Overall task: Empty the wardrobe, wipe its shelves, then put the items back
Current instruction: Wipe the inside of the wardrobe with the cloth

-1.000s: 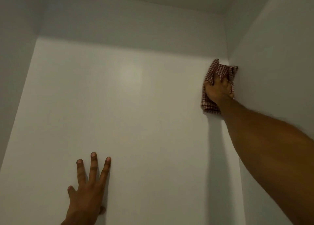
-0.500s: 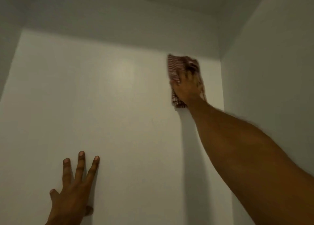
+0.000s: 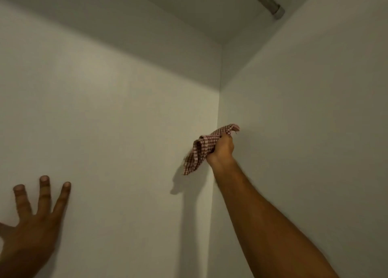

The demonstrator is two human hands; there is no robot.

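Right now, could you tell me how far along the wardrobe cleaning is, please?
Emptying looks done here: the white panels in view hold nothing. Wiping is in hand: the right hand has a checked cloth bunched in its grip beside the inner corner, while the left hand rests flat on the back panel. Nothing in view has been put back yet; other shelves are out of sight.

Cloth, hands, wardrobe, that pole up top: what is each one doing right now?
Cloth: bunched up, held at the corner where the back and side walls meet, one end hanging loose.
Right hand: grip curled round the cloth.
Left hand: flat on the back wall, fingers spread straight.
Back wall: bare, nothing on it.
Pole: fixed up near the top, nothing hanging on the part in view.
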